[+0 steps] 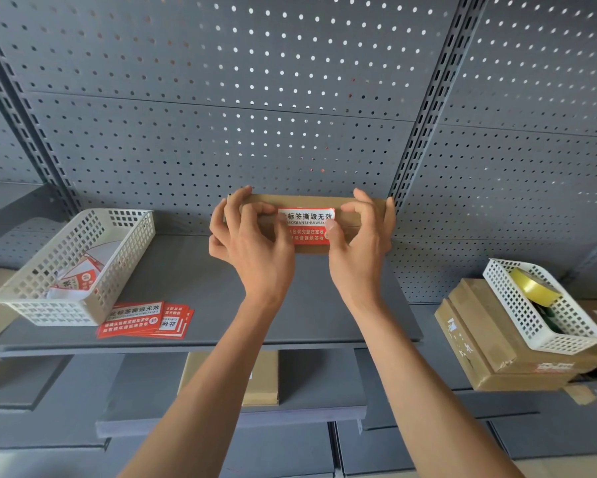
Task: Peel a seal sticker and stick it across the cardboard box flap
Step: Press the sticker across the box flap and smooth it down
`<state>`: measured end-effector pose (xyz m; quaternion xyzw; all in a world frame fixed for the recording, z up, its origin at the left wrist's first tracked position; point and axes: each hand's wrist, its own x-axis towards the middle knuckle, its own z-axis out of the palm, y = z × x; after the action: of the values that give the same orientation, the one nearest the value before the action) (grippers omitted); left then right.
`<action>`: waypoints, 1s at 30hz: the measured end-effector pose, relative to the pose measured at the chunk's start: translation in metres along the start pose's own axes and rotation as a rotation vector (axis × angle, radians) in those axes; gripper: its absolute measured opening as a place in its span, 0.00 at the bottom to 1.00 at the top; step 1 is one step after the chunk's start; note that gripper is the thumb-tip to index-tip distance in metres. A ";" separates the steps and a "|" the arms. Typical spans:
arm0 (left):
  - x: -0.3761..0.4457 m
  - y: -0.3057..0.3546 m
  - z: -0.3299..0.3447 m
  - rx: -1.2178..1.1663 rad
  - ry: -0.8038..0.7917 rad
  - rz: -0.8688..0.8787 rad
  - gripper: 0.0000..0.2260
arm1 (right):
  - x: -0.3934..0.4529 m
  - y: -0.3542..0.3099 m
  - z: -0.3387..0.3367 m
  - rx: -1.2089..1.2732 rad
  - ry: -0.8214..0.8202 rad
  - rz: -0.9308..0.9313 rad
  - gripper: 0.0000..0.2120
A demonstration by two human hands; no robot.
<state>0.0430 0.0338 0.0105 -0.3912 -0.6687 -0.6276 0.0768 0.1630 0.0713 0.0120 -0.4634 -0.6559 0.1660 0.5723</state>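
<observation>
Head view shows the pressing-down step: both hands, left (247,236) and right (359,236), clamp the cardboard box (300,201) at the shelf (186,270) back, thumbs on the seal sticker (307,224) spanning its flap; next, firm smoothing outward, with open shelf room in front.

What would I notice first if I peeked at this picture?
Probably the bright red and white sticker in the middle, lying across the cardboard box at the back of the grey shelf. The left hand and right hand press on it from either side. Next you'd spot more red stickers by the white basket on the left.
</observation>
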 end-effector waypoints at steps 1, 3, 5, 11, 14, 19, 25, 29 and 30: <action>0.000 0.000 0.000 0.011 -0.007 0.003 0.03 | 0.000 -0.002 0.001 -0.005 0.009 0.005 0.12; 0.001 0.001 0.000 0.028 -0.016 -0.001 0.03 | 0.000 -0.005 0.003 -0.019 0.043 -0.009 0.15; 0.000 0.002 0.001 0.046 -0.013 -0.015 0.03 | 0.000 -0.009 0.007 -0.026 0.090 -0.012 0.16; -0.001 0.009 0.005 0.096 0.003 -0.039 0.14 | 0.001 -0.014 0.021 -0.138 0.189 0.005 0.20; 0.000 0.010 0.007 0.123 0.017 -0.044 0.17 | 0.001 -0.015 0.026 -0.213 0.202 0.007 0.24; 0.001 0.009 0.012 0.162 0.042 -0.048 0.18 | 0.002 -0.017 0.033 -0.291 0.244 0.001 0.26; 0.000 0.008 0.013 0.170 0.053 -0.044 0.17 | 0.001 -0.014 0.036 -0.362 0.253 -0.015 0.27; 0.000 0.006 0.013 0.165 0.057 -0.022 0.15 | 0.001 -0.013 0.035 -0.361 0.264 -0.030 0.24; 0.000 0.005 0.013 0.166 0.058 -0.015 0.15 | 0.001 -0.012 0.034 -0.357 0.260 -0.032 0.23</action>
<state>0.0513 0.0448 0.0120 -0.3600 -0.7188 -0.5818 0.1233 0.1271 0.0767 0.0121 -0.5643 -0.6027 -0.0230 0.5637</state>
